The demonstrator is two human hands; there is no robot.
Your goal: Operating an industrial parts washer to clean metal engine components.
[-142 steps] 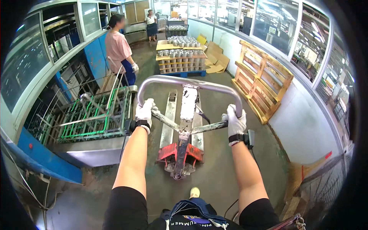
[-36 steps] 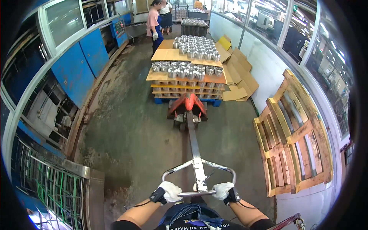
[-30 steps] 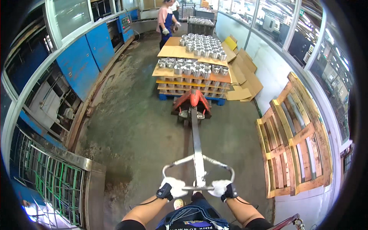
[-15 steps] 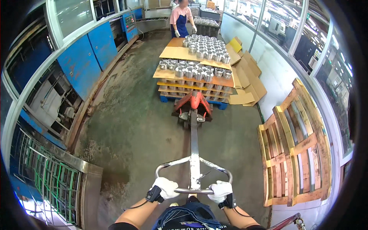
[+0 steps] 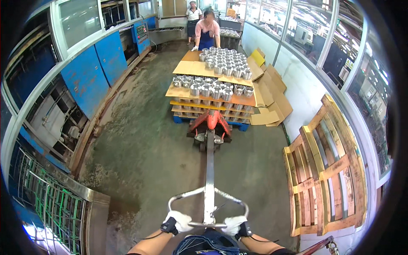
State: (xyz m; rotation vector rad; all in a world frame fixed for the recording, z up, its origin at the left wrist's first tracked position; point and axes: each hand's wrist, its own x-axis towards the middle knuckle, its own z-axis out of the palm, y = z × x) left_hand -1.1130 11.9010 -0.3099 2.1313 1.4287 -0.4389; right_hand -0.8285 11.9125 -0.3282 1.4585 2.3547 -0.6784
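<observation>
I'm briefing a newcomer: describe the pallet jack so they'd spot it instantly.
Find the layered stack of shiny metal cylinders. At its near side stands the pallet jack, long handle toward the camera. Its red body sets it apart from the blue pallet.

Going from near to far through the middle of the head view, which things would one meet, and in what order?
Looped handle, long shaft, red pallet-truck body, stacked metal cylinders, co-worker in a pink top, person in a pale top.

Room fairly bright, light diffuse; lamps glowing beyond right-hand windows (image 5: pixel 312 25). Harsh violet-white glare lower left. Metal parts (image 5: pixel 227 70) glinting, soft sheen on pallet-truck handle (image 5: pixel 210 170). Fisheye bending straight edges; corners black.
</observation>
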